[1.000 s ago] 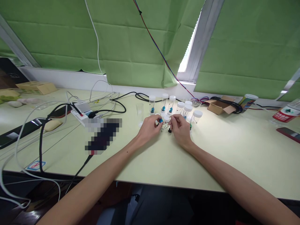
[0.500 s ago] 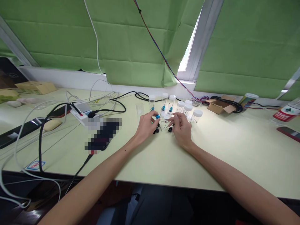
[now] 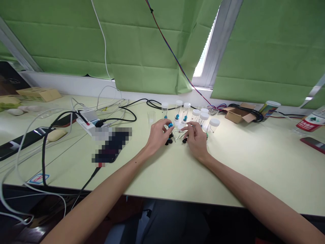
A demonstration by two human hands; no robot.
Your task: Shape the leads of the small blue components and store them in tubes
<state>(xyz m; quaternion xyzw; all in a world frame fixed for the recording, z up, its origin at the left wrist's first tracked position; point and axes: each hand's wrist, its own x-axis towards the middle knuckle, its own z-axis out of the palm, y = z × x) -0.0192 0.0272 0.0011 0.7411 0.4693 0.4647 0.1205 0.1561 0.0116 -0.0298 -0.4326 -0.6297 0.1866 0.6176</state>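
My left hand (image 3: pixel 160 134) pinches a small blue metallic part (image 3: pixel 170 125) between thumb and fingertips. Opposite it, a short gap away, my right hand (image 3: pixel 196 138) has its thumb and fingers drawn together; what they hold, if anything, is too small to make out. Thin bent metal pieces (image 3: pixel 177 133) lie on the table between the two hands. Small black parts (image 3: pixel 169 140) sit beneath the left fingers, and another black part (image 3: pixel 184 140) is by the right fingertips. Just behind stand clear tubes with white caps (image 3: pixel 186 107), some with blue parts inside.
An uncapped clear tube (image 3: pixel 151 117) stands left of the capped ones. A phone (image 3: pixel 111 145) and a white power strip (image 3: pixel 88 123) with tangled cables lie to the left. Toward the right are an open cardboard box (image 3: pixel 237 114), a printed can (image 3: pixel 270 109) and a plastic bottle (image 3: pixel 312 120).
My right fingertips have shifted slightly away from the left hand, widening the gap. The left hand keeps its pinch on the blue part, which has tilted a little.
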